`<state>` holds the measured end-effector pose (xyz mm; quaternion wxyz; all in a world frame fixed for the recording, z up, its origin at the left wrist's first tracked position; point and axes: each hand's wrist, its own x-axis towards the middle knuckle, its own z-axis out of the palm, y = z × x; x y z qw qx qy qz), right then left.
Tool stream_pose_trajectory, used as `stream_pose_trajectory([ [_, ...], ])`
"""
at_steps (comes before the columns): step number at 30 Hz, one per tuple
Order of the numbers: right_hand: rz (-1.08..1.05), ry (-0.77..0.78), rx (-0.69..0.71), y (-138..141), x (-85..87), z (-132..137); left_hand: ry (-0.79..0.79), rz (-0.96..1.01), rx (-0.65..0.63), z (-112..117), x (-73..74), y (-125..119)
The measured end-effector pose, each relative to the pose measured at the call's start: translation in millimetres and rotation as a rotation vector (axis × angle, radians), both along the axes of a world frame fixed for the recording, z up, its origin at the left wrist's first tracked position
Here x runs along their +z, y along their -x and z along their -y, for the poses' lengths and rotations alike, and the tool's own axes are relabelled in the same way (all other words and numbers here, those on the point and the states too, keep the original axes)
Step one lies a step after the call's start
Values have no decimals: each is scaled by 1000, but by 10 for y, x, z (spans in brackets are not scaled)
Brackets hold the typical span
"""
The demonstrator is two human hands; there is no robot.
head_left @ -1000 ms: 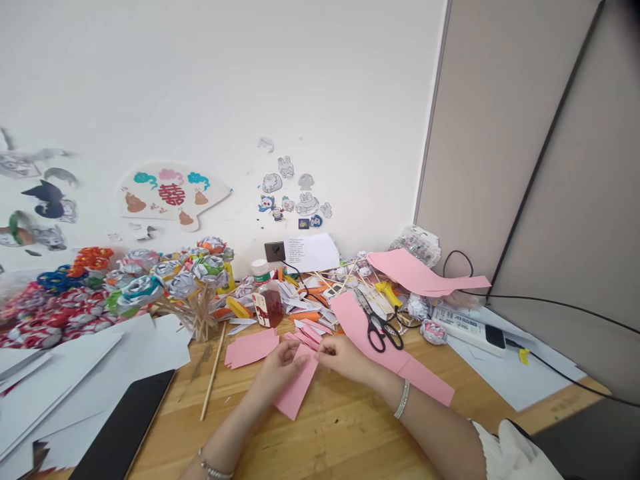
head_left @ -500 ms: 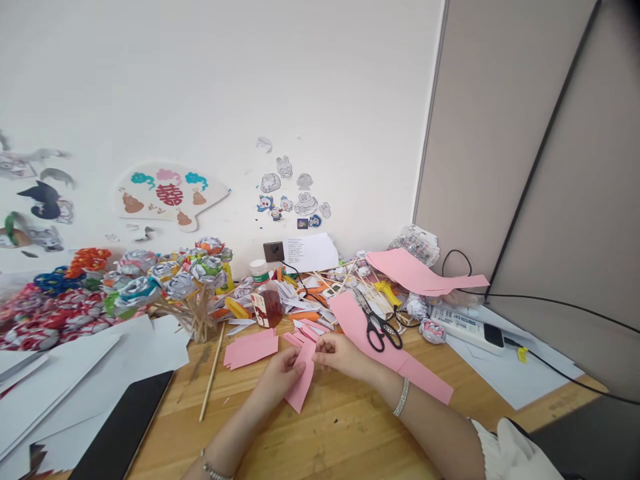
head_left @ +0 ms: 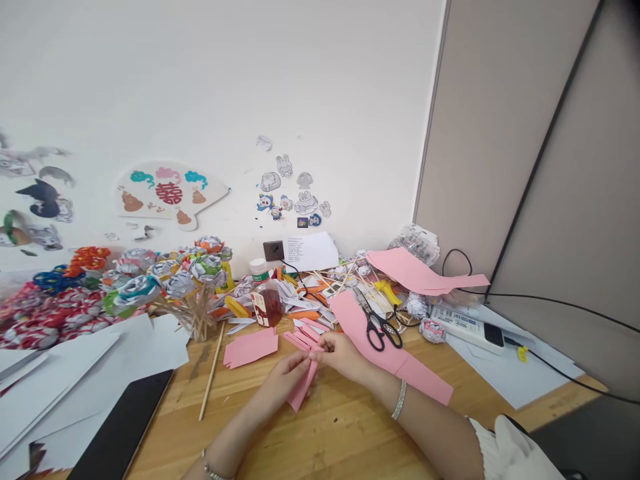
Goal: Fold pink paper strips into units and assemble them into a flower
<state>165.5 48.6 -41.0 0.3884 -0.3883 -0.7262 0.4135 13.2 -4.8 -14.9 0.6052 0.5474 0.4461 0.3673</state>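
Note:
A pink paper piece hangs over the front of the wooden table, pinched between both hands. My left hand grips its left edge and upper part, fingers closed. My right hand is closed on its upper right, the fingertips meeting those of the left. Just behind the hands lie several narrow pink strips, partly hidden by the fingers. A small stack of pink paper rectangles rests to the left. Black-handled scissors lie on a larger pink sheet to the right.
A wooden stick and a black tablet-like slab lie left, beside white paper sheets. Paper flowers on sticks stand behind. A jar stands among paper scraps. A power strip with cables is at right.
The upper part of the pink paper has been folded or gathered inward between my fingers, and its hanging part looks narrower. My hands have drawn closer together; the surroundings are unchanged.

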Motion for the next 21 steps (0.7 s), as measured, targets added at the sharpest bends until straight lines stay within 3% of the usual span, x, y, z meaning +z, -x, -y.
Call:
stream_pose_trajectory([
  [7,4,-20,-21,1,10,16,-140,-81,-52,16,7,-1],
  [15,-96,-36,50,-21,96,25,-136,-67,7,-10,13,12],
  [21,-103,-11,18,-15,113,35,-148,-79,11,12,36,-7],
])
